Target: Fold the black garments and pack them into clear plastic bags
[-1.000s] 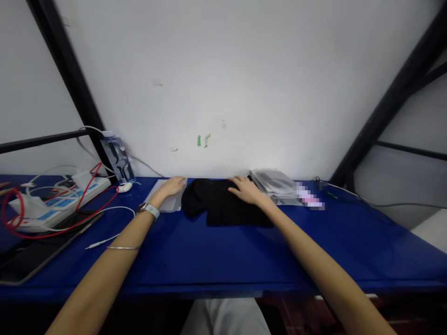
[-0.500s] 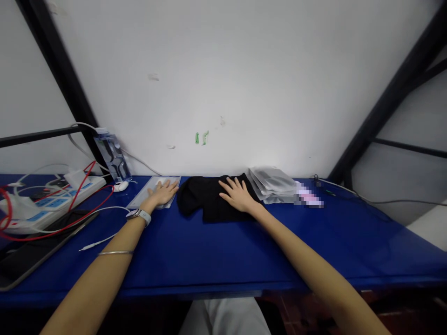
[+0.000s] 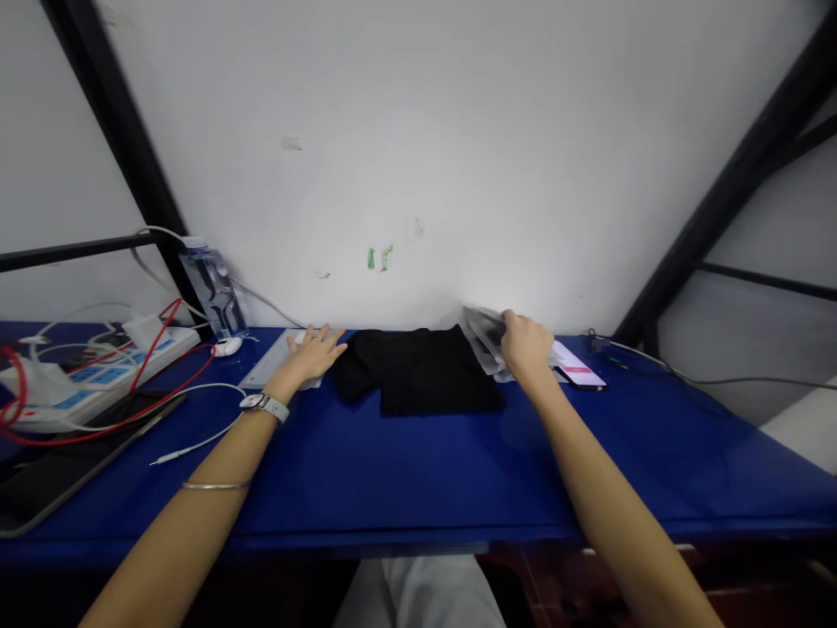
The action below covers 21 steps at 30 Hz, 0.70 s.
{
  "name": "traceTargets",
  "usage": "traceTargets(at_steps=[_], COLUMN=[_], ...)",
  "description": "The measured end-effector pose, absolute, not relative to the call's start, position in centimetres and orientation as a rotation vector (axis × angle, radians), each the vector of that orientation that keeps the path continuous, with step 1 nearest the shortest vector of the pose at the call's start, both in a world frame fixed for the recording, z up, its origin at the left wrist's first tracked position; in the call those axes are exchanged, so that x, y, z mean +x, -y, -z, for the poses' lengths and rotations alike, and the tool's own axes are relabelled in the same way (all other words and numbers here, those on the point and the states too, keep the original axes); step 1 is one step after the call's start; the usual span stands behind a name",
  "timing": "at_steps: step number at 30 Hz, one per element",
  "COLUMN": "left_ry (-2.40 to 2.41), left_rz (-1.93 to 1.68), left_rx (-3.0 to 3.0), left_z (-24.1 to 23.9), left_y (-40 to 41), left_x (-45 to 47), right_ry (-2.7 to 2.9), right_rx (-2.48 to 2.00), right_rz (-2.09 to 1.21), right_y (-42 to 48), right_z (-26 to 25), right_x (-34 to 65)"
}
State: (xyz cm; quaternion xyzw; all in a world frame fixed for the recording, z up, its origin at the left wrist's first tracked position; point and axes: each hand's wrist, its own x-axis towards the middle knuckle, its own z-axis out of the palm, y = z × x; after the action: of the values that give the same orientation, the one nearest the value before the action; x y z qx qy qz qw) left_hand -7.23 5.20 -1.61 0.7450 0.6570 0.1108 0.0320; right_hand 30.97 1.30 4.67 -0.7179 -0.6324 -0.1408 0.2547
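A folded black cloth (image 3: 415,371) lies on the blue table (image 3: 405,471) close to the wall. My left hand (image 3: 315,351) is open, fingers spread, lying on a clear flat plastic bag (image 3: 265,371) just left of the cloth. My right hand (image 3: 523,343) has its fingers curled on a stack of clear plastic bags (image 3: 487,336) to the right of the cloth. A white watch (image 3: 263,405) and a thin bangle sit on my left arm.
A phone (image 3: 575,366) with a lit screen lies right of the bag stack. At the left are a white power strip (image 3: 85,384) with red and white cables, a dark tablet (image 3: 58,471), a white mouse (image 3: 227,346) and a plastic bottle (image 3: 213,292). Black frame bars slant along both sides.
My right hand left the black cloth and moved right onto the stack of plastic bags, closing on it. My left hand stayed on the flat bag, shifting slightly.
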Motion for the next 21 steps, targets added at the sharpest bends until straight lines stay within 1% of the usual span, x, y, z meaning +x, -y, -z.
traceTargets(at_steps=[2, 4, 6, 10, 12, 15, 18, 21], left_ry=[-1.961, -1.885, -1.793, -1.396, -1.233, -1.195, -1.234, -1.291], left_rz=[-0.321, -0.381, -0.599, -1.234, -1.388, -1.46, -1.552, -1.605], left_rx=[2.332, 2.365, 2.384, 2.344, 2.26, 2.181, 2.184, 2.196], left_z=[1.1, 0.7, 0.1, -1.4, -2.2, -3.0, -3.3, -3.2], left_y=[-4.8, -4.4, -3.8, -2.4, -1.6, -0.9, -0.8, -1.2], left_x=[-6.6, -5.8, -4.8, -2.3, -1.4, -1.1, -1.8, -2.4], right_ry=[1.63, 1.618, 1.673, 1.889, 1.934, 1.801, 1.645, 1.653], right_rx=[-1.825, -1.632, -1.426, -1.089, -0.99, -0.958, -1.035, -1.107], right_rz=[0.369, 0.349, 0.31, 0.146, 0.052, -0.05, -0.15, -0.33], right_y=[-1.1, -0.7, -0.3, 0.8, 1.3, 1.5, 1.1, 0.4], right_z=[-5.2, -5.2, -4.6, -2.7, -2.3, -2.6, -3.2, -3.2], right_x=[30.2, 29.1, 27.5, 24.1, 23.0, 22.6, 23.3, 24.1])
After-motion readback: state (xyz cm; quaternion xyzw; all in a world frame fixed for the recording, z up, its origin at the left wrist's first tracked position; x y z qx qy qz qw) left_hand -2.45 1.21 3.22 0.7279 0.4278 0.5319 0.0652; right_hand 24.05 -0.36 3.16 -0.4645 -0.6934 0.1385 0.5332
